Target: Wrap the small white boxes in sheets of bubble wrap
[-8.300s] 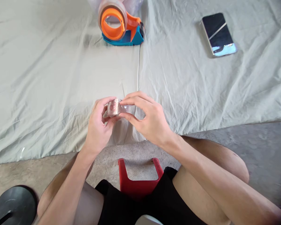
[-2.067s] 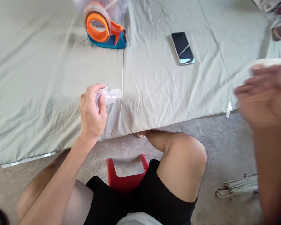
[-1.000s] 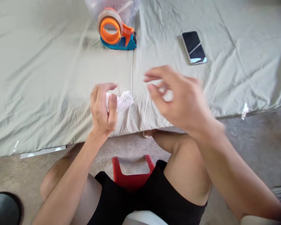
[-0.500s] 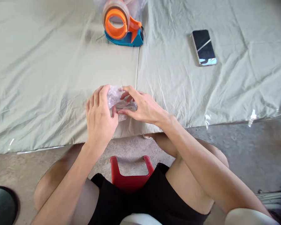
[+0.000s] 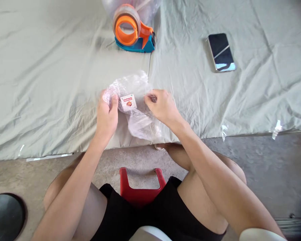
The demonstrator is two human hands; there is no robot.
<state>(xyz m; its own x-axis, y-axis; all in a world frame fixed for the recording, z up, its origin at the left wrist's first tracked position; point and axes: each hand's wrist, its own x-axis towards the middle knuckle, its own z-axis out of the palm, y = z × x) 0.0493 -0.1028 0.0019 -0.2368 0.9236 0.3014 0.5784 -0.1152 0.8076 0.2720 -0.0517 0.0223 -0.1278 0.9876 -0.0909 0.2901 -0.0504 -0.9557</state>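
Observation:
A sheet of clear bubble wrap (image 5: 140,125) is spread between my hands near the table's front edge. In its middle lies a small white box (image 5: 128,102) with red print and a red-orange picture on top. My left hand (image 5: 107,112) pinches the left part of the wrap, thumb on top, close beside the box. On the other side, my right hand (image 5: 163,103) is closed on the wrap's right edge, fingers curled. The box touches the wrap; neither hand grips it directly.
At the back stands an orange and blue tape dispenser (image 5: 134,30) with a tape roll, before a clear plastic bag (image 5: 153,10). A phone (image 5: 221,52) lies to the right on the grey-green cloth (image 5: 52,67). Below are a red stool (image 5: 141,194) and a black round base (image 5: 6,216).
My hands have moved apart, and the crumpled bubble wrap is opened out between them. The small white box now shows. My right hand has shifted to the right with the wrap's edge.

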